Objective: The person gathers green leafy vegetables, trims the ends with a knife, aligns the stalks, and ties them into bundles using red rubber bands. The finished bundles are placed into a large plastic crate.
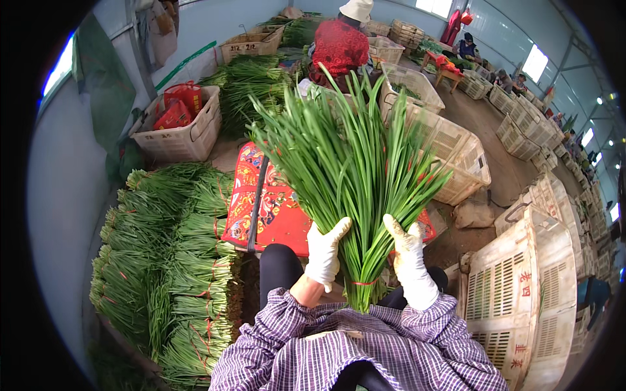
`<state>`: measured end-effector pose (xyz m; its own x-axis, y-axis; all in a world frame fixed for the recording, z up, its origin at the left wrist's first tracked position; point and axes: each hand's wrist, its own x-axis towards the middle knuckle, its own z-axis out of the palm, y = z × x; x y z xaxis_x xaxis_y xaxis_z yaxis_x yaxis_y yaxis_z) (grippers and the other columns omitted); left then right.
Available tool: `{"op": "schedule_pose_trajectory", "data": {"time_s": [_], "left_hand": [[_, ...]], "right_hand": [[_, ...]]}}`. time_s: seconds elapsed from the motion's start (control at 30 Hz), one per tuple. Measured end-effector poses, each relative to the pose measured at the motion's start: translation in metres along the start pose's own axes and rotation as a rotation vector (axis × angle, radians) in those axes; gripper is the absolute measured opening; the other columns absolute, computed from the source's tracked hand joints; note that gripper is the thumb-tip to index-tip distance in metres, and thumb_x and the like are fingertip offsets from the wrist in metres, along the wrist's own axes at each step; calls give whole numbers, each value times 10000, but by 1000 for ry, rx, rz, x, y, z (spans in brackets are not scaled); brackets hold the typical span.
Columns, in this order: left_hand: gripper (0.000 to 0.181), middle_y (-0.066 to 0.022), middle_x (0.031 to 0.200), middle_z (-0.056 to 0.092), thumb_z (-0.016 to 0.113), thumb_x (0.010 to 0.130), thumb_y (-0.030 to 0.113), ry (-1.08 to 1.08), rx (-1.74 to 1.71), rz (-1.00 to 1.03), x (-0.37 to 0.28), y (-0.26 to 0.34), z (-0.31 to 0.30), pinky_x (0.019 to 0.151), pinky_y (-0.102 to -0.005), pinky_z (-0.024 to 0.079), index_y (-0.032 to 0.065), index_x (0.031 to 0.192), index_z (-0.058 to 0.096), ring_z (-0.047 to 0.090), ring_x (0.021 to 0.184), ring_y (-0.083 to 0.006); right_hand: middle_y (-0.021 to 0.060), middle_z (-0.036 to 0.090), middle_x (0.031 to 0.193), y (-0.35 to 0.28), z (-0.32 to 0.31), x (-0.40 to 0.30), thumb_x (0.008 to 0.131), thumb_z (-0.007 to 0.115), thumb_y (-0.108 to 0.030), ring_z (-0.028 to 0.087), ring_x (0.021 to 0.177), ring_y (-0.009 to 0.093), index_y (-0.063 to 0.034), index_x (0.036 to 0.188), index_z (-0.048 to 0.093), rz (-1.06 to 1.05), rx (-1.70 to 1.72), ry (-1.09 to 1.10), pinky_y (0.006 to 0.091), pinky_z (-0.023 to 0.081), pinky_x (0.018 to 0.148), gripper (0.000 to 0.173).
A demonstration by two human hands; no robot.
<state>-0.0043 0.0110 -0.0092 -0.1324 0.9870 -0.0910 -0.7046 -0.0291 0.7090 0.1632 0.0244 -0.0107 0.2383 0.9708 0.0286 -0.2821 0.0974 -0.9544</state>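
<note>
A large bunch of garlic chives stands upright in front of my body, its leaf tips fanned out away from me. Near its lower end a red band wraps the stalks, and the stalk end points towards my lap. My left hand, in a white glove, grips the bunch from the left side with the thumb raised. From the right side my right hand, gloved as well, clasps the spread leaves. Both hands are above the band. Behind the bunch lies a red patterned cloth surface with bits of leaf on it.
Banded chive bundles are stacked at my left. Plastic crates stand close on my right, and another crate is ahead. A crate with red bags sits at the back left. Ahead, a person in red sits beside piled chives.
</note>
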Motion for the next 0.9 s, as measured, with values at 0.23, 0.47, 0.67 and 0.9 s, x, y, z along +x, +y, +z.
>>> {"op": "schedule_pose_trajectory", "data": {"time_s": [0.23,0.47,0.67,0.9], "left_hand": [[356,-63,1016,664,731,806,65,-56,205,91,0,-5,-13,779,-294,528,10,1126,583,639,859,-151],[378,-63,1018,668,759,780,46,-133,213,88,-7,-8,-3,802,-288,523,-1,1113,588,633,865,-137],[423,-81,1073,659,758,776,30,-176,212,93,-9,-7,-5,856,-302,511,-11,1151,567,628,938,-154],[432,-77,1079,658,761,776,31,-171,194,86,-7,-4,-9,866,-304,506,-6,1158,564,627,938,-154]], "right_hand": [[99,570,1265,-113,3,15,892,634,-61,568,1070,146,-57,1320,508,-741,-192,291,288,461,922,446],[127,670,1071,-162,84,28,818,618,11,647,934,204,-44,1218,583,-896,-1072,-612,280,504,838,405],[106,661,964,-136,86,26,729,758,-83,641,825,251,-131,1407,396,-651,-1340,-427,343,508,757,770],[36,641,940,-132,72,27,738,745,-10,531,646,79,-132,1413,410,-463,-965,-388,217,473,621,763]]}}
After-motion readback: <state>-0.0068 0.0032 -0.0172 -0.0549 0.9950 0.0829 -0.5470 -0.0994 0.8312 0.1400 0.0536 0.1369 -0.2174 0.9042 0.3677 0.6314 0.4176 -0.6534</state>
